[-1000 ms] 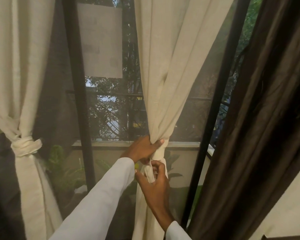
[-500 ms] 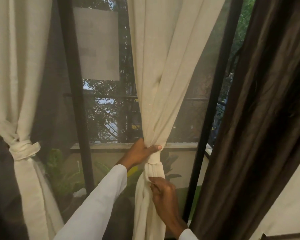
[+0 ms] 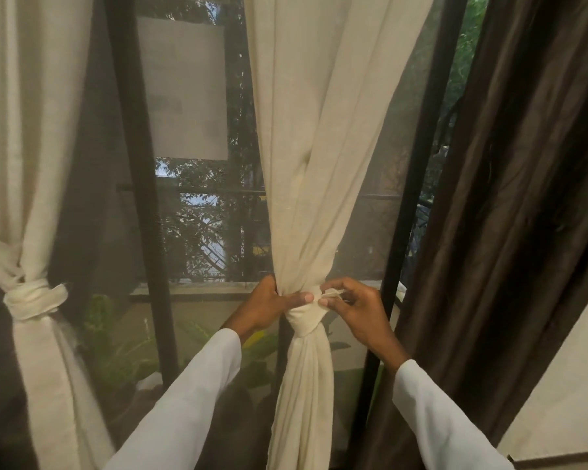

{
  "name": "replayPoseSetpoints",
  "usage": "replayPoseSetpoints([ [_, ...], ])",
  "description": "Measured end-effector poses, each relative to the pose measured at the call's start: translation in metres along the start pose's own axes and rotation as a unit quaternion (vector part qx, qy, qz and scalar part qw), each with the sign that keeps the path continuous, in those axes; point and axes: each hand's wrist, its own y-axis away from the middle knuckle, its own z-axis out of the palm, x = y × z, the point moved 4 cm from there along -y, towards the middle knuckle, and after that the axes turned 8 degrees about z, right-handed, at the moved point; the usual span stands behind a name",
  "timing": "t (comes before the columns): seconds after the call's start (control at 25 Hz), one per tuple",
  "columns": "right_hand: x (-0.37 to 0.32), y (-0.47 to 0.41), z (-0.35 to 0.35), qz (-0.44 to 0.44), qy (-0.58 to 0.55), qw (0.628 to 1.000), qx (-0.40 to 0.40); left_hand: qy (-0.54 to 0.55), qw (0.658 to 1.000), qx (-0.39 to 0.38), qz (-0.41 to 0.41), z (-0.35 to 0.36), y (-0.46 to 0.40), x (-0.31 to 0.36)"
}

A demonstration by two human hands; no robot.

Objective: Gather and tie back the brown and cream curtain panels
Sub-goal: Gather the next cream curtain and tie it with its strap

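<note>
Now the knot is the whole story — a cream band wound round the middle cream panel, and both hands are on it. Left hand wraps the gathered cloth just left of the knot, thumb pressed across the top of the band. Right hand, just right of the knot, pinches what looks like the loose tail end between fingertips. To finish well: keep that left grip firm so the gather can't slide, draw the tail snug, tuck it under the band. Further left of the knot, another cream panel hangs already tied. To the knot's right, the brown panel hangs loose — not yet gathered.
</note>
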Motion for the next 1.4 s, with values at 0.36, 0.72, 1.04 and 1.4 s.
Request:
replayPoseSetpoints([
  [0.36,0.018,-0.006,0.014,0.030,-0.136,0.990,-0.012,0.031,0.997,-0.044,-0.060,-0.008,0.001,-0.008],
  [0.72,0.009,-0.029,0.001,0.119,-0.148,0.969,-0.161,-0.009,0.999,-0.016,-0.026,0.001,-0.012,-0.005],
  [1.04,0.009,-0.036,0.017,0.187,-0.196,0.947,-0.173,-0.055,0.998,-0.006,-0.042,-0.005,-0.021,-0.003],
  [1.4,0.009,-0.024,0.024,0.205,-0.240,0.941,-0.120,-0.168,0.985,0.020,-0.045,-0.007,-0.029,0.006],
])
